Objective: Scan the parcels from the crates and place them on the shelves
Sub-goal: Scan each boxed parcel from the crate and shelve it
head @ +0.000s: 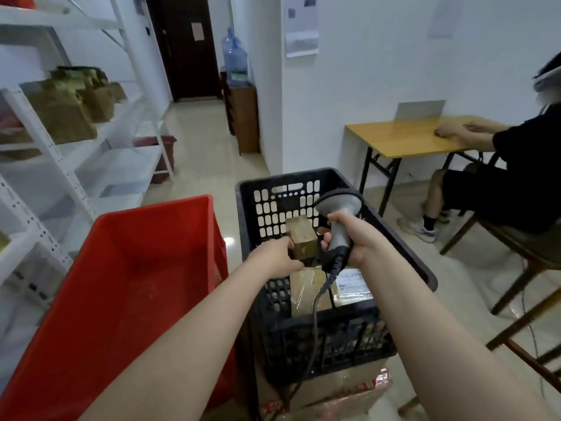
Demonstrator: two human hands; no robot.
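Note:
A black perforated crate (403,250) stands in front of me with brown cardboard parcels inside. My left hand (274,258) reaches into it and grips the near side of a small brown box (302,233) that stands tilted above the others. My right hand (352,235) holds a grey barcode scanner (338,208) by its handle, head pointing into the crate just right of that box; its coiled cable hangs down over the crate's front. Below lie a taped parcel (306,291) and one with a white label (352,282). White metal shelves (57,159) on the left carry brown packages (65,117).
A red crate (127,268) stands left of the black one, nothing visible inside. A person sits on a chair at right with hands on a wooden folding table (403,136). Wooden chair legs (516,338) lie near right. A tiled corridor leads to a dark door and water bottles.

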